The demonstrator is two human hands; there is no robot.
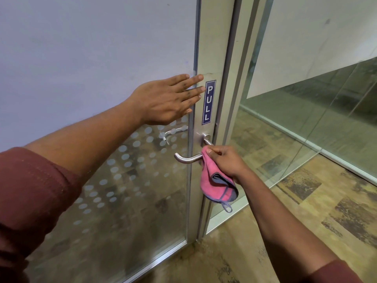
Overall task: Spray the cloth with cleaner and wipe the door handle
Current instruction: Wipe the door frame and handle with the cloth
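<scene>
A steel lever door handle (186, 158) sticks out from the metal frame of a glass door (212, 48). My right hand (223, 160) holds a pink cloth (210, 180) with a blue-grey edge, wrapped around the handle near its pivot; the rest of the cloth hangs below my fist. My left hand (166, 99) lies flat and open against the frosted glass, fingertips at the frame beside a blue PULL sticker (209, 102). No spray bottle is in view.
The door's lower glass has a dotted frosted pattern (122, 170), and a second handle (173, 132) shows through it on the far side. A fixed glass partition (306, 119) stands to the right. Brown patterned floor (306, 201) lies below.
</scene>
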